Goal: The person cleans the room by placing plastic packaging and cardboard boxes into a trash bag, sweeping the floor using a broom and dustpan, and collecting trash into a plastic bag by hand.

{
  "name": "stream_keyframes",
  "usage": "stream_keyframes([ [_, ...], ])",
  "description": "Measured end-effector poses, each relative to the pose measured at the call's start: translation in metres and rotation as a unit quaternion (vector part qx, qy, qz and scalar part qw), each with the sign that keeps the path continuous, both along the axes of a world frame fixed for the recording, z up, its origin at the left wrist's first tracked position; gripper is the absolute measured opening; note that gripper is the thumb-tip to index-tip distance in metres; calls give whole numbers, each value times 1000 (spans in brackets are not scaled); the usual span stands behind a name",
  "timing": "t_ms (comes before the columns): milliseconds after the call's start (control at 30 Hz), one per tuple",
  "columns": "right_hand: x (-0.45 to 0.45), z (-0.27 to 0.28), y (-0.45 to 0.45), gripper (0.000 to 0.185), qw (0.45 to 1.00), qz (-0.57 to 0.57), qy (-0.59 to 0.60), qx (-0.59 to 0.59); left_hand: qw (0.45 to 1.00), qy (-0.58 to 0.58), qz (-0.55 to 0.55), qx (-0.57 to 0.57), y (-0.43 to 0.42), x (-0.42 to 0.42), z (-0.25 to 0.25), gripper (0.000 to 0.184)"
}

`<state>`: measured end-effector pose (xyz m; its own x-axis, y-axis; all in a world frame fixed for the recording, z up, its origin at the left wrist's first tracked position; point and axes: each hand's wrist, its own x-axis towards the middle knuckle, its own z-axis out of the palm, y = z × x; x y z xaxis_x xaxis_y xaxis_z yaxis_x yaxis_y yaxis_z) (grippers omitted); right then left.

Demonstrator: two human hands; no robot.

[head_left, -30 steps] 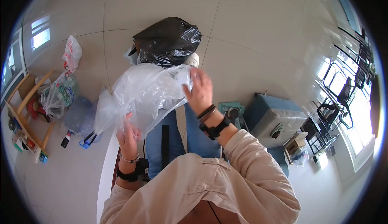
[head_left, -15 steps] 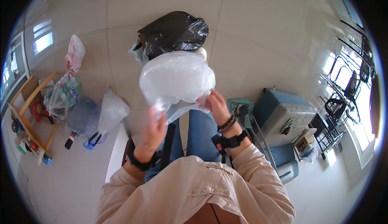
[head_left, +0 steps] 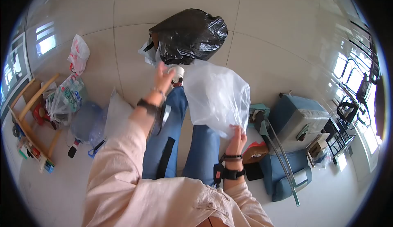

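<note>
My right hand (head_left: 236,141) is closed on the lower edge of a translucent white plastic bag (head_left: 217,94), which hangs loosely above my right leg. My left hand (head_left: 163,79) is off that bag and stretched forward, its fingers apart and slightly blurred. Just ahead of its fingertips lies a black plastic bag (head_left: 192,36) on the floor, with something brown showing at its left side. A small pale bag (head_left: 148,51) lies against that side. Beside my left hand, a white rounded thing (head_left: 177,72) shows at the end of my left trouser leg; I cannot make out its kind.
To the left are a red-and-white bag (head_left: 78,53), a wooden frame (head_left: 39,92), a clear bag of items (head_left: 65,98) and a pale bag (head_left: 118,114). Blue-and-grey padded furniture (head_left: 305,118) and a metal rail (head_left: 282,153) stand at right. Tiled floor (head_left: 278,14) spreads ahead.
My left hand has let go of the white plastic bag and moved forward toward the black bag. My right hand has drawn the white bag to the right and nearer my body.
</note>
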<state>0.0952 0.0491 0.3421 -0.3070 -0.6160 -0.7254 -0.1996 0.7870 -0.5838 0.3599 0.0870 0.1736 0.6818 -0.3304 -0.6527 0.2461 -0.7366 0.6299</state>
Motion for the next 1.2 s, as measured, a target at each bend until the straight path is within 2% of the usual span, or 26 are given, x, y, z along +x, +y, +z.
stream_keyframes([
  [33, -2, 0, 5, 16, 999, -3, 19, -26, 988, -145, -25, 56, 2, 9, -45, 55],
  [100, -10, -2, 17, 18, 998, -35, 41, -23, 957, -281, -11, 74, 3, 26, -124, 60],
  [133, -9, -1, 19, 18, 998, -41, 42, -36, 985, -130, -44, 102, -9, 39, -119, 56],
  [167, -9, 0, 22, 17, 997, -59, 30, -46, 988, 26, -76, 129, -19, 50, -112, 52],
  [200, -17, -3, 25, 19, 996, -68, 39, -31, 963, 40, -159, 214, -30, 53, -106, 44],
  [233, -25, -1, 31, 21, 996, -80, 49, -12, 969, 39, -147, 195, -32, 52, -103, 43],
  [300, -42, 0, 30, 18, 979, -163, 120, 21, 990, 56, -46, 117, -40, 41, -81, 35],
  [333, -50, -1, 26, 18, 969, -218, 115, -10, 990, 136, 31, 19, -51, 32, -52, 29],
  [367, -64, -3, 25, 19, 966, -247, 69, -36, 967, 215, 105, -83, -59, 22, -16, 23],
  [400, -68, 0, 19, 19, 961, -263, 58, -71, 960, 244, 41, -133, -64, 16, 10, 14],
  [467, -74, 16, 13, 19, 951, -284, 46, -109, 947, 241, -23, -209, -70, -4, 64, 12],
  [500, -79, 26, 10, 20, 960, -240, 79, -120, 933, 245, -46, -258, -76, -16, 92, 12],
  [533, -82, 35, 8, 23, 965, -195, 114, -131, 933, 207, -117, -270, -80, -27, 122, 11],
  [567, -86, 44, 5, 23, 964, -200, 108, -138, 928, 165, -185, -279, -83, -38, 148, 12],
  [633, -88, 63, 3, 24, 972, -147, 107, -147, 922, 121, -306, -204, -81, -60, 180, 17],
  [700, -88, 76, 3, 22, 970, -169, 63, -162, 890, 34, -409, -199, -78, -87, 209, 19],
  [767, -88, 90, 0, 21, 965, -168, 18, -202, 871, 21, -419, -256, -76, -116, 231, 20],
  [833, -91, 91, -6, 21, 963, -149, 31, -225, 842, -20, -449, -298, -76, -149, 234, 21],
  [867, -96, 94, -3, 21, 962, -127, 53, -236, 843, 42, -482, -235, -76, -163, 237, 21],
  [900, -105, 87, -3, 18, 964, -137, 31, -226, 822, 16, -508, -255, -71, -184, 234, 22],
  [933, -110, 81, -2, 18, 971, -113, 10, -209, 798, -17, -536, -276, -73, -199, 231, 23],
  [1000, -119, 70, 0, 18, 978, -82, -16, -191, 782, 2, -583, -223, -70, -227, 222, 24],
  [1067, -126, 56, 2, 23, 993, -40, -50, -103, 755, -30, -630, -181, -64, -245, 205, 24],
  [1100, -132, 46, 6, 31, 992, -48, -86, -74, 739, -59, -650, -167, -62, -251, 195, 23],
  [1167, -121, 39, -2, 33, 949, -171, -258, 63, 708, -70, -680, -178, -54, -254, 182, 21],
  [1200, -104, 35, -6, 35, 938, -205, -263, 91, 699, -71, -689, -177, -50, -260, 172, 19],
])
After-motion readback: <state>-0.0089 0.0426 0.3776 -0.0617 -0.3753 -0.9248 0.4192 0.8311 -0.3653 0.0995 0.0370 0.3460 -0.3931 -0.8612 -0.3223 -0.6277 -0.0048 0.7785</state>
